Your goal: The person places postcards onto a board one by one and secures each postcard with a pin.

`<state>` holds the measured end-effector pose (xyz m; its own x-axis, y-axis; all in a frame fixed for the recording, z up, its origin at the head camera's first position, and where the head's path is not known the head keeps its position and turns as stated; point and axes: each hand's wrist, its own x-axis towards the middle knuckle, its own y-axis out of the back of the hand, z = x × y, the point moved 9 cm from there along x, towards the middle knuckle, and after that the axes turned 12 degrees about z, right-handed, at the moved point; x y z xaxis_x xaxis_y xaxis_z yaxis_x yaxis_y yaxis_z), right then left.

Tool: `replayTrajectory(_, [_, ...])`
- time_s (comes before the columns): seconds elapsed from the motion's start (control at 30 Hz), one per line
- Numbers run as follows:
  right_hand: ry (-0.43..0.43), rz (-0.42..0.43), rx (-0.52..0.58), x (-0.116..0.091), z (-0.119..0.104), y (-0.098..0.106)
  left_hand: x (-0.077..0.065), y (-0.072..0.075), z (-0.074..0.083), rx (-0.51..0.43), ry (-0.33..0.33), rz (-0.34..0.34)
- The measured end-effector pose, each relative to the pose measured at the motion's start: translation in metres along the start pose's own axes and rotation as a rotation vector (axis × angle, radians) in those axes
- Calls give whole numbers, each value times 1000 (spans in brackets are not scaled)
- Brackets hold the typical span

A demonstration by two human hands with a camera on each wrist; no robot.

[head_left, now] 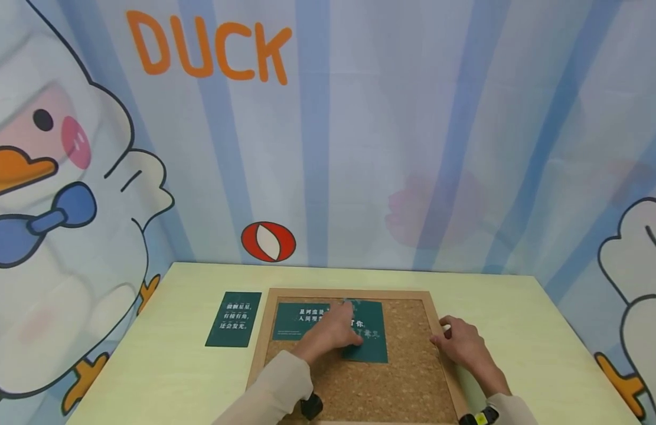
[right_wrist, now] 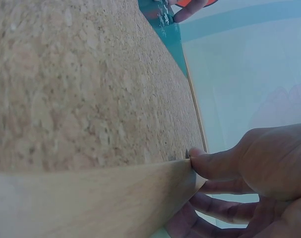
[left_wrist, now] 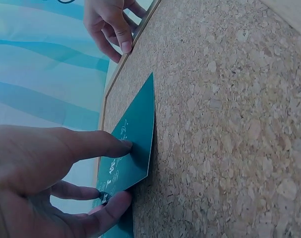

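A wood-framed cork board (head_left: 381,389) lies on the table. My left hand (head_left: 332,327) rests over a dark green card (head_left: 378,351) on the cork, its thumb and fingers spread across the card's left part. In the left wrist view, the fingertips touch the green card (left_wrist: 140,134), and a corner of it stands slightly off the cork. Another green card (head_left: 287,321) with white writing lies to its left on the board, partly behind the hand. My right hand (head_left: 466,342) grips the board's right frame; in the right wrist view the thumb presses the wooden frame (right_wrist: 120,193), with fingers below.
A third green card (head_left: 234,319) with white text lies on the pale yellow table (head_left: 519,330), left of the board. Behind the table hangs a blue-striped backdrop (head_left: 370,147) with ducks and a red ball printed on it.
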<state>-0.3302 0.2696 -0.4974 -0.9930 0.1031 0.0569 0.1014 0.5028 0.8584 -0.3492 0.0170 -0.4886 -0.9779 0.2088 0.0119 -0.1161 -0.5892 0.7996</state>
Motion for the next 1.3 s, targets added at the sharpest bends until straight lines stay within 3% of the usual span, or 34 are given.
replayTrajectory(0.7, [13,30,15,-2,1,4,5,1,6,87,-10,-12])
replayTrajectory(0.97, [-6,36,16,-3,1,3,12,5,10,139,-56,-7])
replayTrajectory(1.3, [-12,44,16,-3,1,2,15,5,12,171,-13,-53])
